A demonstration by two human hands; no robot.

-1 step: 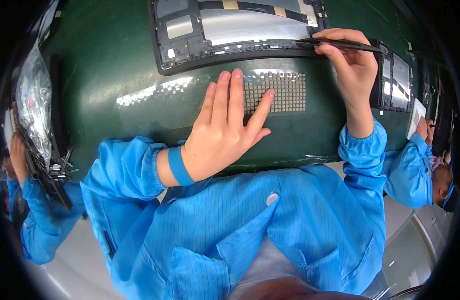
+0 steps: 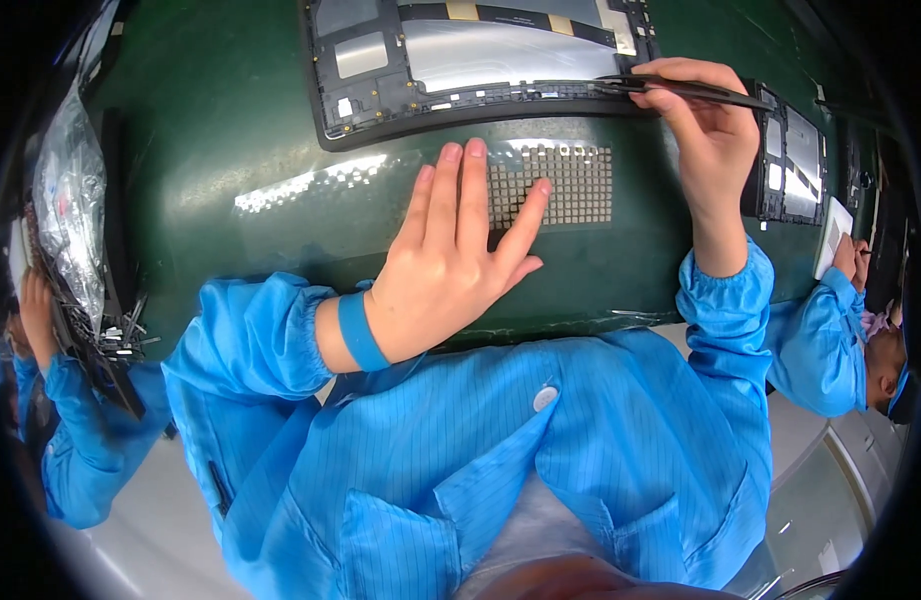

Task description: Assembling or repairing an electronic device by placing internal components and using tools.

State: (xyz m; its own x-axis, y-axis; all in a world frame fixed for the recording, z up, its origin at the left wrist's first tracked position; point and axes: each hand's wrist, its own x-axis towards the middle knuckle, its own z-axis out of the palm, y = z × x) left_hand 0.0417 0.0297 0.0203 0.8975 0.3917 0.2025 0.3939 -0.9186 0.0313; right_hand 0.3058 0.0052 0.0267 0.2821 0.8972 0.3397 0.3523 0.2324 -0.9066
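Observation:
My left hand [image 2: 442,252], with a blue band at its wrist, lies flat with fingers spread on a clear sheet [image 2: 305,218]. Beside and under its fingers sits a grid of small greyish-brown square pads [image 2: 578,190]; the hand hides part of it. In my right hand [image 2: 712,130] is a pair of black tweezers [image 2: 715,92], pinched between thumb and fingers. The tips point left, at the near edge of a black-framed panel [image 2: 500,60] with silver plates and a dark ribbon cable. Whether the tips hold a pad is too small to tell.
A second black-framed panel [image 2: 792,160] lies to the right, near a co-worker's hand [image 2: 852,262] and a white card [image 2: 832,238]. On the left are a crumpled clear plastic bag [image 2: 68,205], small loose strips [image 2: 125,338] and another person's hand [image 2: 38,315]. The green tabletop [image 2: 215,95] runs beneath.
My right hand and the tweezers have shifted very slightly to the right. My left hand stays where it was.

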